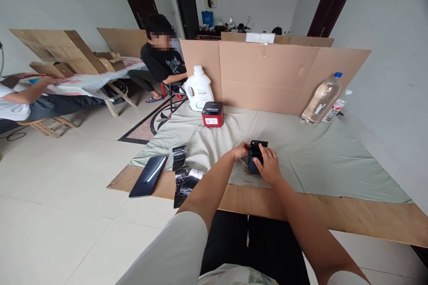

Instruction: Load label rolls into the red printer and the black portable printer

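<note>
A small black device (254, 156) sits on the grey-green cloth (301, 151) near the front of the surface, and both hands are on it. The right hand (269, 165) lies over its near side, fingers curled around the body in a firm grip; the left hand (240, 150) pinches its upper left corner with the fingertips, a lighter grip that seems to steady it. A flap or lid at the top of the device looks raised, though the hands hide most of it, so I cannot tell what is inside. To my eye the person is in the middle of opening or fitting something on the device, and the move to follow would call for one hand to keep the body pinned while the other works the small part with care, since it is compact and could slip on the cloth. To the left lie curled strips of shiny black film (184, 178), and beyond them a dark phone (149, 176) on the bare board edge (334, 213). Further back stand a red-and-black box (212, 114), a white jug (199, 89) and a clear bottle (321, 100) against a cardboard screen (267, 71). Two other people sit off to the left, well apart.
</note>
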### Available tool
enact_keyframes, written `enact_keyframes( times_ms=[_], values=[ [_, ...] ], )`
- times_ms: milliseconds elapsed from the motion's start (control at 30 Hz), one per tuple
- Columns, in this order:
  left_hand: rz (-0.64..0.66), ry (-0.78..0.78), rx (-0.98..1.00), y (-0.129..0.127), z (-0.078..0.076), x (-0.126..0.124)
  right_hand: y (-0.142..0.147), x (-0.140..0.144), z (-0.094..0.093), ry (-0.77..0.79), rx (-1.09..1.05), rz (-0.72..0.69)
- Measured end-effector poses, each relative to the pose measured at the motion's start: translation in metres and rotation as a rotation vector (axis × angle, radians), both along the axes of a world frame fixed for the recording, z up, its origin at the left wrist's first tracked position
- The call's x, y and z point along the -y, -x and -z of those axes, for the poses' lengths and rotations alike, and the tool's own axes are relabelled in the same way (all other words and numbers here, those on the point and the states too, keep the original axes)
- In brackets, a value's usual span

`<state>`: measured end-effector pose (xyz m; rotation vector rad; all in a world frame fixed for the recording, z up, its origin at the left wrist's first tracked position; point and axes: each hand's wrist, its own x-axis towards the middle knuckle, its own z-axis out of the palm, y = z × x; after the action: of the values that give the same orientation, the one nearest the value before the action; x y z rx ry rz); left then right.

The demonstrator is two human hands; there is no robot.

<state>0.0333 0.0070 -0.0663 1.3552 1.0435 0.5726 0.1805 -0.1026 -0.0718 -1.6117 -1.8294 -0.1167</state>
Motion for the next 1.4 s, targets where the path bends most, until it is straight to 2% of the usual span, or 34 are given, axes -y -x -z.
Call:
enact_keyframes(
  times_ms=[100,200,300,400,533,633,700,767,833,900,1100,1400],
  values=[
    [0.001,-0.002,-0.017,0.001,-0.001,0.001,-0.016,-0.024,0.002,0.043,-0.106,-0.075],
    [0.005,-0.009,-0.028,0.003,-0.003,0.003,-0.028,-0.034,0.014,0.058,-0.243,-0.061],
    [-0.002,-0.032,-0.041,0.004,-0.007,0.005,-0.035,-0.026,0.033,0.009,-0.376,0.021],
    [-0.032,-0.074,-0.078,0.001,-0.009,0.01,-0.035,-0.014,0.047,-0.041,-0.415,0.071],
    [-0.128,-0.153,-0.195,-0.005,-0.017,0.02,-0.033,-0.01,0.05,-0.052,-0.412,0.072],
    [-0.213,-0.29,-0.294,-0.011,-0.032,0.026,-0.033,-0.013,0.049,-0.029,-0.422,0.076],
    [-0.137,-0.494,-0.456,-0.018,-0.046,0.028,-0.033,-0.014,0.048,-0.017,-0.431,0.083],
    [0.062,-0.671,-0.709,-0.028,-0.059,0.028,-0.033,-0.014,0.048,-0.012,-0.44,0.091],
    [0.237,-0.707,-0.913,-0.04,-0.067,0.027,-0.032,-0.013,0.048,-0.012,-0.448,0.099],
    [0.31,-0.676,-1.008,-0.052,-0.07,0.024,-0.031,-0.012,0.047,-0.016,-0.452,0.106],
    [0.383,-0.649,-1.061,-0.07,-0.063,0.015,-0.029,-0.013,0.048,-0.027,-0.451,0.124],
    [0.34,-0.612,-0.843,-0.063,-0.062,0.006,-0.03,-0.015,0.049,-0.043,-0.429,0.124]
  ],
)
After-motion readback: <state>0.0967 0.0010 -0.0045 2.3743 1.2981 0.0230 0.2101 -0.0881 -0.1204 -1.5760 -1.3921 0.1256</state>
